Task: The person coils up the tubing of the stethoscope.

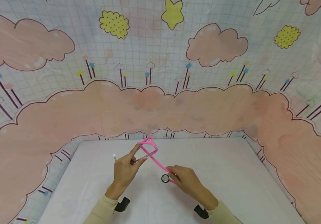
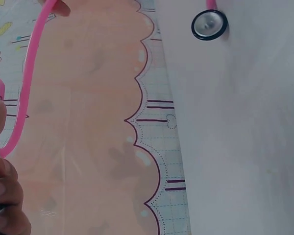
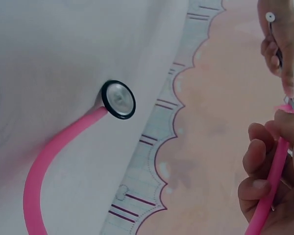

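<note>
A stethoscope with pink tubing [image 1: 158,163] hangs between the two hands. My left hand [image 1: 125,169] grips its metal ear tubes [image 1: 140,160] near the pink fork, and a white ear tip [image 1: 114,156] sticks out on the far left. The fingers of my right hand [image 1: 187,179] pinch the tubing lower down. Beside that hand is the round chest piece [image 1: 165,178], silver with a black rim. In the right wrist view the tubing bends round to the chest piece [image 3: 119,100] over the white surface. The left wrist view catches only part of my left hand [image 2: 7,196].
A white tabletop [image 1: 233,161] lies under both hands. Behind it hangs a patterned cloth [image 1: 177,109] with clouds and stars. Black straps [image 1: 122,204] show at the wrists below pale sleeves [image 1: 101,210].
</note>
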A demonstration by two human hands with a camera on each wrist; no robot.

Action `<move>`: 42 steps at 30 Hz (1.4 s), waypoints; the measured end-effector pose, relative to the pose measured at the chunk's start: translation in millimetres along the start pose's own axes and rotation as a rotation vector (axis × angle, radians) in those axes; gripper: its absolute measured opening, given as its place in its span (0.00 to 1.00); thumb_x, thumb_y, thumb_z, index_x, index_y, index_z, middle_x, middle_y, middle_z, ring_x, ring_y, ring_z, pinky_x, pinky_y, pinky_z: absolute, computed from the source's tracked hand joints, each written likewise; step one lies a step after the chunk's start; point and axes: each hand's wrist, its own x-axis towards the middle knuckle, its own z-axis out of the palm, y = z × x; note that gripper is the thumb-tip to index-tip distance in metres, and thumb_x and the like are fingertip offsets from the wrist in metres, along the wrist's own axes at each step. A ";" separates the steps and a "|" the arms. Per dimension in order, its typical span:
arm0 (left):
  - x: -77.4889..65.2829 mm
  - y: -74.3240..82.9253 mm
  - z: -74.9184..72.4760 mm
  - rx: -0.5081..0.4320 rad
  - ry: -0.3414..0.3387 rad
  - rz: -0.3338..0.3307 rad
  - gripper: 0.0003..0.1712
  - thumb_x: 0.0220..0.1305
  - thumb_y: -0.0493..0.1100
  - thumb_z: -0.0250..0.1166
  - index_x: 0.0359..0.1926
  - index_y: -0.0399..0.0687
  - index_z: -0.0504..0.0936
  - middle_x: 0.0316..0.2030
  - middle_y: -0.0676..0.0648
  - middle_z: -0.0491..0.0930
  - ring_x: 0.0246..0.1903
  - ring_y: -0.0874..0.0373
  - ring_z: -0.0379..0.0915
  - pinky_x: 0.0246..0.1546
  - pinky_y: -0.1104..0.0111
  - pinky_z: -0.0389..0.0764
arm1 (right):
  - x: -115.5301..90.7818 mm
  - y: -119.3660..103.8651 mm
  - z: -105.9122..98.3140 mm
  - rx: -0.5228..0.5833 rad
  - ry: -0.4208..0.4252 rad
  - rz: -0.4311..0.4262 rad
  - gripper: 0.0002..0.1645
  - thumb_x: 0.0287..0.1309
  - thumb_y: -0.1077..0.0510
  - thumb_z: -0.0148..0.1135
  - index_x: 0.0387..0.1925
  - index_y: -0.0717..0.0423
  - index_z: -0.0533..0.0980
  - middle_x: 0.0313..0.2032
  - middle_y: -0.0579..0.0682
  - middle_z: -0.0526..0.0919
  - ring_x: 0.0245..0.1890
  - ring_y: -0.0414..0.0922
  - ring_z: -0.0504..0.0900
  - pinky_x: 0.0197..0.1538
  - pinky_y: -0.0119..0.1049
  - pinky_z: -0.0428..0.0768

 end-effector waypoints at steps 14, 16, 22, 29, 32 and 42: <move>-5.9 -2.9 7.2 0.130 -0.078 -0.028 0.37 0.48 0.55 0.72 0.60 0.54 0.74 0.12 0.59 0.64 0.14 0.70 0.51 0.15 0.77 0.55 | -7.4 -10.1 -8.1 0.029 0.098 -0.090 0.11 0.54 0.56 0.66 0.41 0.50 0.80 0.23 0.35 0.77 0.19 0.27 0.64 0.23 0.13 0.61; -6.7 -2.2 7.6 0.132 -0.094 -0.035 0.37 0.47 0.55 0.72 0.60 0.54 0.75 0.11 0.59 0.64 0.14 0.70 0.52 0.16 0.77 0.55 | -7.3 -11.2 -9.5 0.037 0.097 -0.117 0.10 0.55 0.56 0.65 0.40 0.50 0.81 0.24 0.35 0.79 0.20 0.27 0.65 0.24 0.13 0.62; -9.1 -1.0 7.6 0.130 -0.146 -0.044 0.36 0.47 0.56 0.72 0.59 0.57 0.75 0.11 0.61 0.62 0.14 0.70 0.52 0.15 0.78 0.55 | -6.7 -13.0 -16.9 0.004 0.124 -0.135 0.10 0.49 0.59 0.69 0.37 0.48 0.81 0.23 0.35 0.79 0.20 0.27 0.66 0.24 0.13 0.63; -12.7 -0.7 10.5 0.176 -0.204 -0.005 0.36 0.48 0.57 0.71 0.60 0.59 0.74 0.11 0.60 0.63 0.13 0.70 0.51 0.15 0.78 0.54 | -4.2 -8.6 -24.4 -0.076 0.156 -0.201 0.09 0.48 0.58 0.70 0.35 0.48 0.81 0.22 0.36 0.78 0.20 0.27 0.66 0.25 0.14 0.64; -14.9 -1.2 13.5 0.201 -0.233 0.008 0.37 0.48 0.57 0.71 0.61 0.60 0.73 0.11 0.60 0.63 0.13 0.70 0.51 0.15 0.78 0.53 | -1.9 -6.5 -26.7 -0.094 0.163 -0.257 0.09 0.48 0.59 0.70 0.34 0.49 0.81 0.22 0.37 0.77 0.20 0.29 0.68 0.25 0.15 0.66; -15.8 3.6 12.5 0.167 -0.258 0.084 0.37 0.45 0.57 0.73 0.59 0.57 0.76 0.11 0.60 0.67 0.13 0.72 0.55 0.16 0.80 0.58 | 11.1 4.8 -43.1 -0.122 0.185 -0.381 0.12 0.45 0.58 0.72 0.36 0.48 0.82 0.24 0.38 0.78 0.22 0.31 0.74 0.29 0.18 0.73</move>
